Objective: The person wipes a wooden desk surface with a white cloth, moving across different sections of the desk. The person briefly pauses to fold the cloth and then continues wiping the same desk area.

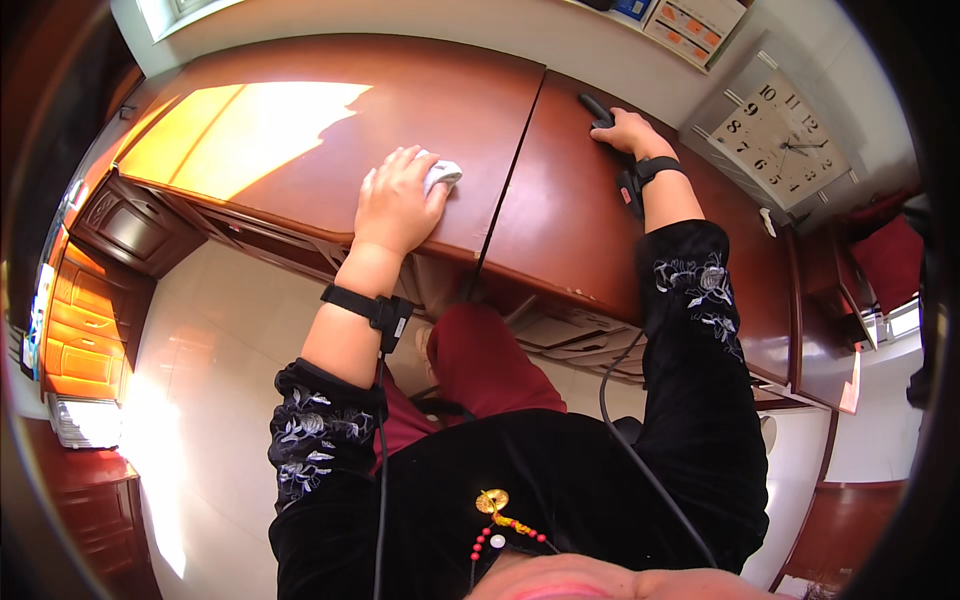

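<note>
Under my left hand (397, 199) a folded white cloth (442, 173) is pressed against the reddish-brown wooden desktop (420, 90), left of the dark seam between two tops. On the right-hand top, my right hand (626, 135) is at a black elongated object (596, 109), its thumb and fingers around the near part; what the object is cannot be told. Each wrist wears a black strap with a small black device, and a cable runs down from each forearm.
A large square clock (784, 142) leans by the wall at the right. Beside it, on the desktop, lies a small white item (767, 222). A shelf (675, 41) with a calendar is above the far edge. Wooden cabinets (86, 322) stand at the left.
</note>
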Demonstrator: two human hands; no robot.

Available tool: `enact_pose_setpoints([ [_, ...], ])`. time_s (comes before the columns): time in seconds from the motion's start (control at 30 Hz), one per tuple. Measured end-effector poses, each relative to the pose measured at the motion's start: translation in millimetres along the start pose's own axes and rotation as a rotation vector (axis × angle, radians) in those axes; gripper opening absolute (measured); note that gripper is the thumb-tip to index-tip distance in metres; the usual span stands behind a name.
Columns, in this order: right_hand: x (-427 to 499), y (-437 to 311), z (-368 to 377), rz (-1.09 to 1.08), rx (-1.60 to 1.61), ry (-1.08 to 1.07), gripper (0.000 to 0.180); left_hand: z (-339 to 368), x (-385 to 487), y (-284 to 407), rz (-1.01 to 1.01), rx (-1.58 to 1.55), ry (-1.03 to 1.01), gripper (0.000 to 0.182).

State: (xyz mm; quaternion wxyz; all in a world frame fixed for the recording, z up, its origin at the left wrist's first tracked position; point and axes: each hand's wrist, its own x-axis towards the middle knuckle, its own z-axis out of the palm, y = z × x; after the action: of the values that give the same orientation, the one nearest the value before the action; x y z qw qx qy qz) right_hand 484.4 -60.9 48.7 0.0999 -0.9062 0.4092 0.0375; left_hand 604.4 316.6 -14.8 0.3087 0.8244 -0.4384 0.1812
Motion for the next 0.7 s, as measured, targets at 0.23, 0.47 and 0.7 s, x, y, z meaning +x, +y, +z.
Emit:
enact_pose_setpoints([
  [0.23,-17.6,46.1,9.1,0.066,0.003,0.098,0.066,3.2,-0.2,-3.0,-0.032,-0.004,-0.046,0.037],
  [0.47,-45.5,91.6,3.3,0.204,0.018,0.075,0.058,-1.7,-0.5,4.8,-0.094,0.106,-0.109,0.045],
  [0.7,-89.1,-2.4,8.4,-0.498,0.177,0.549,0.053,1.9,3.6,3.2,-0.178,-0.024,-0.102,0.079],
])
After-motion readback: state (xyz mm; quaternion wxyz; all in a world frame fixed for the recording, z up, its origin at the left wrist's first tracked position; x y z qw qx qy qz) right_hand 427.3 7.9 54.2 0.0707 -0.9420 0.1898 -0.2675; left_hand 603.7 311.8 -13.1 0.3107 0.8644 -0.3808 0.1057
